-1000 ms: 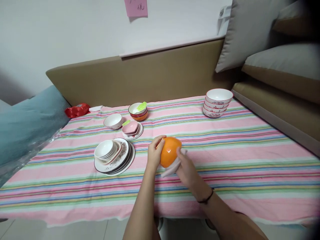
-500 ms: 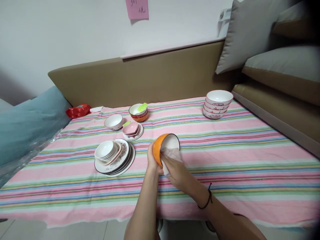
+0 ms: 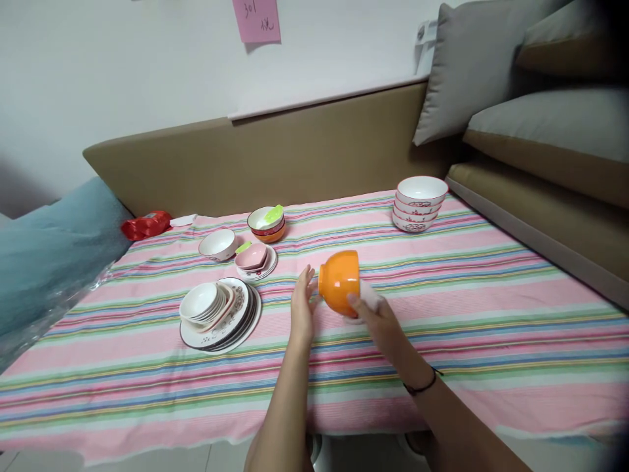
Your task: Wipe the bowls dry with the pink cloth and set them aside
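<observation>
An orange bowl (image 3: 340,282) is held up on its side above the striped cloth, its base toward the left and its inside hidden. My right hand (image 3: 376,321) grips its rim, thumb on the orange outside, with a white cloth or tissue (image 3: 368,296) bunched between the fingers and the bowl's mouth. My left hand (image 3: 303,305) is open beside the base, fingers apart; whether a fingertip touches the bowl I cannot tell. Left of my hands lies a stack of plates (image 3: 240,328) topped with small white bowls (image 3: 199,301).
Pink heart-shaped dishes (image 3: 251,257) on small plates, a white bowl (image 3: 219,245) and stacked bowls (image 3: 266,224) with a green piece sit farther back. Several white bowls (image 3: 420,203) are stacked at back right. Cushions (image 3: 550,137) and a tan backrest (image 3: 255,167) border the striped cloth (image 3: 472,288).
The orange bowl has turned from showing its white inside to showing its orange outside. My left hand has let go of it, and my right hand now grips its rim. The view shifted slightly.
</observation>
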The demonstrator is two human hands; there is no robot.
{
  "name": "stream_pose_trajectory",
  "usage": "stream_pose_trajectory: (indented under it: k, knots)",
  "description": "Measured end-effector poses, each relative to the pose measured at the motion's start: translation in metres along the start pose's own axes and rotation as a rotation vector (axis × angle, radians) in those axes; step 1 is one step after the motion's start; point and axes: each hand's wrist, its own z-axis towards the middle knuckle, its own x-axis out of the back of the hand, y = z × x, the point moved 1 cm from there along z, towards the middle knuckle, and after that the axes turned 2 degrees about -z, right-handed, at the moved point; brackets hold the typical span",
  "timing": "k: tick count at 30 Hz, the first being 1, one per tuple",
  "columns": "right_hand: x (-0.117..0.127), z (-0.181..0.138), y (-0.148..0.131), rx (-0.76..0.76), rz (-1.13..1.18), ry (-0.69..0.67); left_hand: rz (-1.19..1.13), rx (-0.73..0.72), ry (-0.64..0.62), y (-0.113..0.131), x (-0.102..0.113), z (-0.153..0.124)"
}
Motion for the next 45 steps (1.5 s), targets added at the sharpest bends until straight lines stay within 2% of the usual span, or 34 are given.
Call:
stream_pose_trajectory:
  k: [3,4,6,8,11,13,15,17,20,22,24,26,28,29,30,32,34,36,38,40,42,43,45]
  knots:
    - [-0.013,-0.004,0.009,0.360,-0.489,-0.350,-0.275,0.362,0.078,-0.002,0.004,0.006]
    - [-0.019,-0.007,0.013,0.437,-0.606,-0.437,-0.320,0.418,0.080,-0.002,0.006,0.007]
    - [-0.032,-0.011,0.020,0.457,-0.701,-0.482,-0.333,0.422,0.075,-0.005,0.008,0.011]
    - [-0.043,-0.015,0.025,0.308,-0.542,-0.377,-0.188,0.271,0.015,-0.007,0.010,0.016]
    - [-0.048,-0.016,0.024,-0.090,0.033,-0.092,0.091,-0.015,-0.108,-0.008,0.011,0.021]
    - [-0.043,-0.012,0.018,-0.282,0.404,0.065,0.185,-0.139,-0.159,-0.006,0.009,0.020]
    - [-0.035,-0.007,0.011,-0.350,0.632,0.127,0.250,-0.244,-0.203,-0.003,0.006,0.017]
    - [-0.026,-0.003,0.004,-0.349,0.683,0.144,0.288,-0.329,-0.255,0.000,0.002,0.013]
    - [-0.020,-0.003,0.002,-0.272,0.519,0.176,0.221,-0.323,-0.260,0.002,-0.003,0.009]
    - [-0.019,-0.005,0.003,-0.173,0.286,0.111,0.092,-0.230,-0.173,0.001,-0.004,0.008]
    - [-0.020,-0.006,0.005,0.002,-0.020,-0.061,-0.092,-0.023,-0.100,-0.001,-0.003,0.009]
    - [-0.024,-0.007,0.010,0.210,-0.304,-0.291,-0.260,0.205,-0.045,-0.004,0.000,0.010]
    - [-0.030,-0.008,0.016,0.343,-0.473,-0.436,-0.343,0.325,-0.003,-0.005,0.004,0.012]
    - [-0.034,-0.010,0.020,0.356,-0.497,-0.459,-0.352,0.335,0.026,-0.006,0.006,0.014]
    - [-0.037,-0.011,0.023,0.330,-0.475,-0.445,-0.336,0.310,0.040,-0.006,0.008,0.016]
    - [-0.042,-0.013,0.027,0.156,-0.294,-0.342,-0.194,0.155,-0.014,-0.005,0.011,0.019]
    - [-0.042,-0.012,0.026,-0.092,0.041,-0.195,-0.008,-0.053,-0.094,-0.002,0.012,0.021]
    - [-0.037,-0.008,0.022,-0.275,0.407,-0.038,0.164,-0.234,-0.168,0.000,0.011,0.020]
    - [-0.029,-0.002,0.016,-0.337,0.655,0.067,0.300,-0.340,-0.217,0.001,0.009,0.016]
    - [-0.022,0.004,0.012,-0.350,0.729,0.124,0.404,-0.414,-0.259,0.000,0.006,0.013]
    - [-0.015,0.007,0.013,-0.322,0.661,0.177,0.391,-0.388,-0.224,-0.004,0.003,0.012]
    - [-0.013,0.008,0.014,-0.290,0.578,0.190,0.345,-0.327,-0.175,-0.006,0.002,0.012]
    - [-0.012,0.008,0.017,-0.164,0.316,0.146,0.181,-0.113,-0.081,-0.010,0.001,0.012]
